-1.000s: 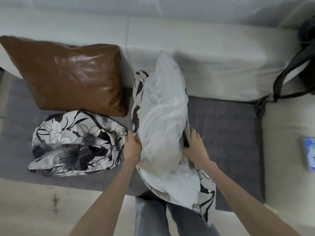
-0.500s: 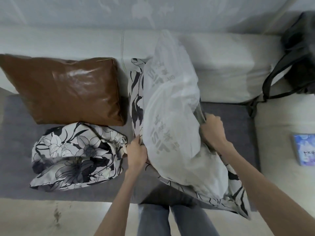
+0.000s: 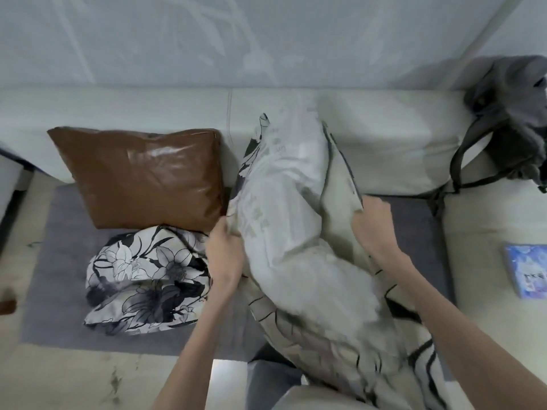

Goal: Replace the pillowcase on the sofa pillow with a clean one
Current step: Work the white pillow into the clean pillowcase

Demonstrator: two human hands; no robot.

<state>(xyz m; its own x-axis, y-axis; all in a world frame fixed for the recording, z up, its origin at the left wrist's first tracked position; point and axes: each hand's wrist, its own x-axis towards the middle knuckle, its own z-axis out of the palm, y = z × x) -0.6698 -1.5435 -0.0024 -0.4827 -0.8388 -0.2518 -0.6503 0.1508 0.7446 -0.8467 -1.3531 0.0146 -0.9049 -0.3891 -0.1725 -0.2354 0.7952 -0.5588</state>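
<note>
Brown cushion (image 3: 142,176) unmoved, spare floral case (image 3: 148,279) below it. Right of it, left hand (image 3: 225,255) pinches case edge (image 3: 251,155); insert (image 3: 296,232) has slid further in over the last second; right hand (image 3: 374,229) clamps the other edge. Insertion roughly half done.

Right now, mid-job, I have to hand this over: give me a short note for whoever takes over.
Left hand: gripping the left side of the floral pillowcase at the pillow insert.
Right hand: gripping the case's right edge.
Insert stands on the sofa, its upper part bare, its lower part in the case.
A second floral case lies crumpled beside the brown cushion.
Done: insert partly in.
Left: finish, close the opening, set the pillow down.
</note>
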